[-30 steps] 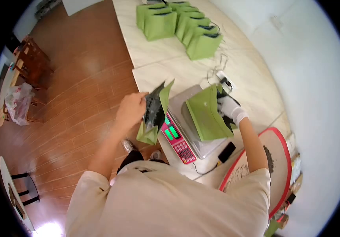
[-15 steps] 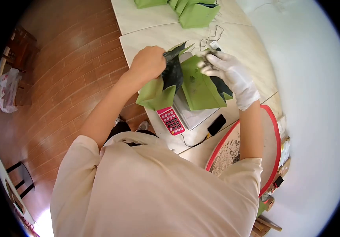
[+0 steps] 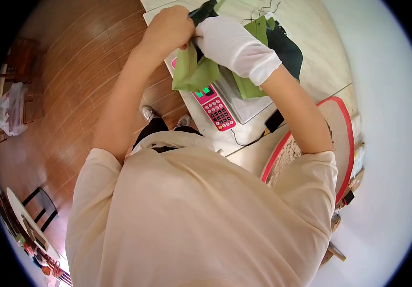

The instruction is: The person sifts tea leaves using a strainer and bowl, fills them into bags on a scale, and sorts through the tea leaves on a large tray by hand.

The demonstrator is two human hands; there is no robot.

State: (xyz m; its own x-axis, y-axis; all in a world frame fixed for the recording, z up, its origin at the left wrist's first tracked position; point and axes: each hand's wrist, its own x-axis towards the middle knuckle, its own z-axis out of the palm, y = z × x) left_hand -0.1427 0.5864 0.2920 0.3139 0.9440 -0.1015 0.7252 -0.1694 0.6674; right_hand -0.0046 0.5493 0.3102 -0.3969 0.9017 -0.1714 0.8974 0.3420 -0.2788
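My bare left hand is closed on the edge of a green bag with a dark lining. White-gloved, my right hand reaches over the same bag, its fingers at the bag's opening beside my left hand; the fingertips are hidden. A second green bag with a dark lining stands on the silver plate of a scale, partly behind my right arm. The scale's pink keypad shows in front, with a lit green display.
A dark phone with a cable lies right of the scale. Beyond it is a large round tray with a red rim holding dark loose bits, partly under my right arm. Thin black wire lies at the table's far side. A white wall stands at right.
My right hand has moved left from above the second bag to the bag at my left hand. The view has shifted, and the scale's lit display now shows.
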